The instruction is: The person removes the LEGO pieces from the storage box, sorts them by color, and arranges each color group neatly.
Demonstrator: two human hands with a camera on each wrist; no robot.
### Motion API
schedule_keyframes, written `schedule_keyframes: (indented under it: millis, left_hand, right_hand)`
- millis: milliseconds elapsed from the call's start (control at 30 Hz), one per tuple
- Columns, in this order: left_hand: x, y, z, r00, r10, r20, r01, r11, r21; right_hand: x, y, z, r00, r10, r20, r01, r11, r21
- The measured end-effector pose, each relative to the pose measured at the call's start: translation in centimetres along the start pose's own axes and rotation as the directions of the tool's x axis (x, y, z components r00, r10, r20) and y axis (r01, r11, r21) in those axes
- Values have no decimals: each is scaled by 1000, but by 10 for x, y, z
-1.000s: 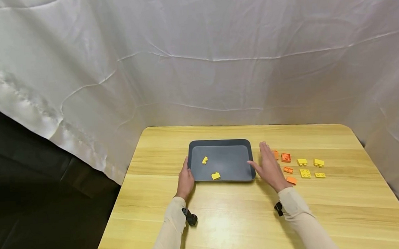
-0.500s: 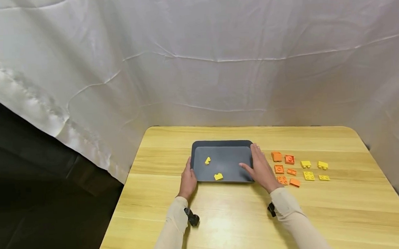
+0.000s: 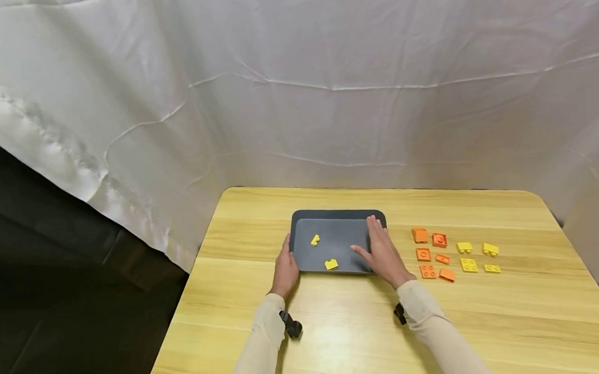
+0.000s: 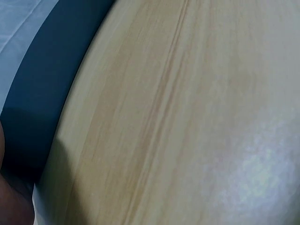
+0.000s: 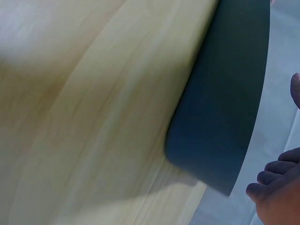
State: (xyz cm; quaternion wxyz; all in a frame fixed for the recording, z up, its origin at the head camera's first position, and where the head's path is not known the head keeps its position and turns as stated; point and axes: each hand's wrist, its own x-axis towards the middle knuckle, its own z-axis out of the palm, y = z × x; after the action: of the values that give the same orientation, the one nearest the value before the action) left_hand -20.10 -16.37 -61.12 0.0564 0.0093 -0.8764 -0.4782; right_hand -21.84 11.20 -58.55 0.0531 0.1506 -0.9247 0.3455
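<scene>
A dark grey rectangular tray (image 3: 339, 245) lies on the wooden table with two yellow toy bricks inside: a small one (image 3: 315, 240) toward the left and another (image 3: 331, 264) by the near edge. My left hand (image 3: 285, 271) holds the tray's left side, thumb by the rim. In the left wrist view only a bit of that hand (image 4: 14, 201) shows, against the tray's outer wall (image 4: 51, 75). Over the tray's right end is my right hand (image 3: 385, 257), fingers straight and thumb spread; the right wrist view shows the hand (image 5: 281, 192) apart from the tray's wall (image 5: 220, 103).
Right of the tray, several orange bricks (image 3: 423, 254) lie in two columns. Beyond them are several yellow bricks (image 3: 468, 265). A pale curtain (image 3: 327, 124) hangs behind the table (image 3: 346, 335), and dark cloth (image 3: 57, 275) is at the left.
My right hand has moved left from beside the tray to over its right end, uncovering orange bricks. My left hand stays at the tray's left side. The head view has shifted slightly.
</scene>
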Motion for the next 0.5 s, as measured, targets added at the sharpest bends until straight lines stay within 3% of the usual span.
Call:
schedule_keyframes:
  millis: [500]
  left_hand:
    - [0,1,1,1000,-4,0,4,1000,-9]
  right_hand:
    - [12,-21,17,997,-72,15,71,997,33]
